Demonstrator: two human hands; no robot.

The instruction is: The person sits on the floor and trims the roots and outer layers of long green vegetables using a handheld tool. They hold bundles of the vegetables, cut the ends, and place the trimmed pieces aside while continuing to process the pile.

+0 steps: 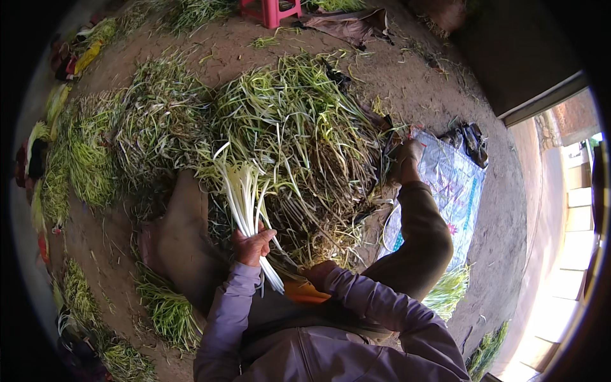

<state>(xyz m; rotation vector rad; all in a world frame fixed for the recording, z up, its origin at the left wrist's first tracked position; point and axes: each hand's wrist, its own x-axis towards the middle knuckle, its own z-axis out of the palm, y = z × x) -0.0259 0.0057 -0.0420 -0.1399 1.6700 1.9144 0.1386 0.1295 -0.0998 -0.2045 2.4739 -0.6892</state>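
Note:
My left hand is closed around a bundle of pale leafy stalks. Their white stems stick out below the fist, and the yellow-green tops point away from me. My right hand is curled low between my legs, at the near end of a long thin stalk that runs up beside the bundle. Its fingers appear to pinch that stalk, though shadow blurs the fingertips. Just beyond both hands spreads a large heap of uncleaned stalks, with brown stems and tangled roots on its near side.
More leafy heaps lie to the left. A loose green bunch rests by my left leg. On the right, a printed plastic sheet lies under my bare foot, with dark shoes at its corner. A pink plastic stool stands ahead.

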